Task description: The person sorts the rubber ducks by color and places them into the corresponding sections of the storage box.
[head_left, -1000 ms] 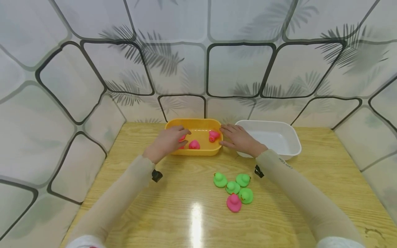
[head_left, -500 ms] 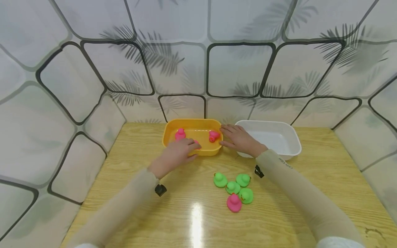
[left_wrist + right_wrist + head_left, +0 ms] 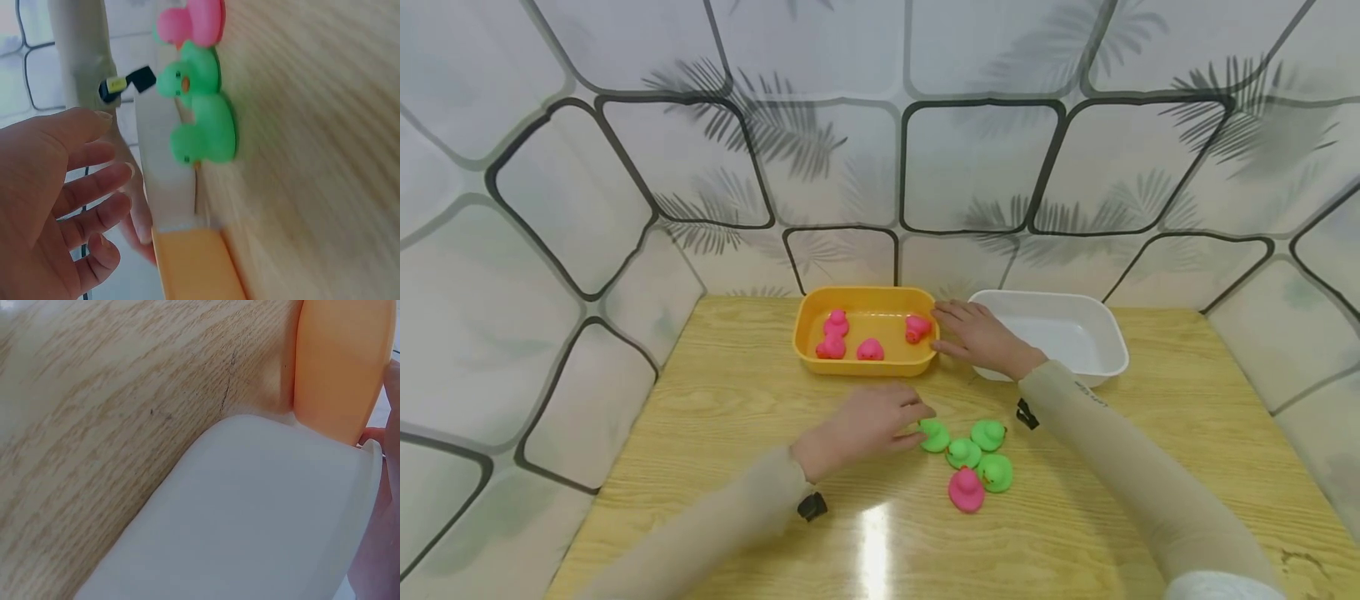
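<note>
My left hand (image 3: 868, 425) hovers over the table just left of a small cluster of toy ducks. It holds nothing, and its fingers are loosely bent in the left wrist view. Nearest its fingertips is a green duck (image 3: 935, 436). Several green ducks (image 3: 212, 128) stand close together with one pink duck (image 3: 966, 490) in front of them. My right hand (image 3: 981, 337) rests at the right rim of a yellow tub (image 3: 872, 369), over the adjoining edge of a white tub (image 3: 1108, 362). Several pink ducks (image 3: 870, 350) lie inside the yellow tub.
Both tubs stand side by side at the back of the wooden table (image 3: 730, 358). Behind them rises a patterned wall covering (image 3: 981, 167), which also closes off the left and right sides.
My left hand has moved out of the yellow tub, toward me and rightward to the green ducks. The pink ducks it covered now show. The right hand has stayed still.
</note>
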Demonstrator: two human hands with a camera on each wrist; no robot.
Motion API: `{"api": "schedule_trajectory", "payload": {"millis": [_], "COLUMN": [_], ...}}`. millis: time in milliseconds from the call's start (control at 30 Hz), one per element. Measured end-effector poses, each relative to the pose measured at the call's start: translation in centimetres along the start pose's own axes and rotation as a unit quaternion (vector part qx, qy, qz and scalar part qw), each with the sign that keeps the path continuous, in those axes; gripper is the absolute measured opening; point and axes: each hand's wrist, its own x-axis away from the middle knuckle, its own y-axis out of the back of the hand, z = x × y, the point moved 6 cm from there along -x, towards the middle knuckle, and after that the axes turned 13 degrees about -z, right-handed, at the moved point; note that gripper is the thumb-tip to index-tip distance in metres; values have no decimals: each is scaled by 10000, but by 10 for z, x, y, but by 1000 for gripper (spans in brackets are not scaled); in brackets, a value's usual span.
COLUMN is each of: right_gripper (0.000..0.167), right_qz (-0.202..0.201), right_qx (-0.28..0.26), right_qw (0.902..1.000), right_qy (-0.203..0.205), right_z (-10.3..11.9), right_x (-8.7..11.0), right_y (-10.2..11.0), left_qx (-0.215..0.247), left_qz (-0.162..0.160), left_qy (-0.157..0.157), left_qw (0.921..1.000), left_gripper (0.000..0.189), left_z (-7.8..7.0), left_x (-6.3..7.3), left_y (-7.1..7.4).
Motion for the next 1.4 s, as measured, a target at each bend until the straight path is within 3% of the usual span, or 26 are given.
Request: {"api": "schedule_trajectory", "payload": {"millis": [233, 400, 600, 900, 1067, 1400], "right_gripper": [64, 64, 64, 64, 63, 65], "right_qz": [47, 93, 93, 84, 67, 195], "right_qx": [-23, -80, -96, -109, -121, -160], "right_qw": [10000, 9999, 9999, 9999, 9999, 9995], "right_qy": [-22, -31, -57, -85, -64, -168], "right_z": [0, 0, 0, 2, 3, -2], "right_x": [-2, -2, -2, -1, -1, 0], "right_y": [0, 0, 1, 1, 3, 0], "left_qx": [92, 192, 344, 430, 445, 251], "left_qz": [177, 393, 291, 198, 294, 170], "left_qy": [-199, -205, -440, -638, -569, -670], "left_qw": [9996, 9988, 9980, 9968, 9970, 9973], "left_gripper": [30, 41, 38, 24, 24, 22], "left_z": [-23, -32, -44, -54, -57, -63], "left_x": [-2, -3, -2, -2, -3, -4], "left_y": [-15, -27, -37, -41, -44, -45]}}
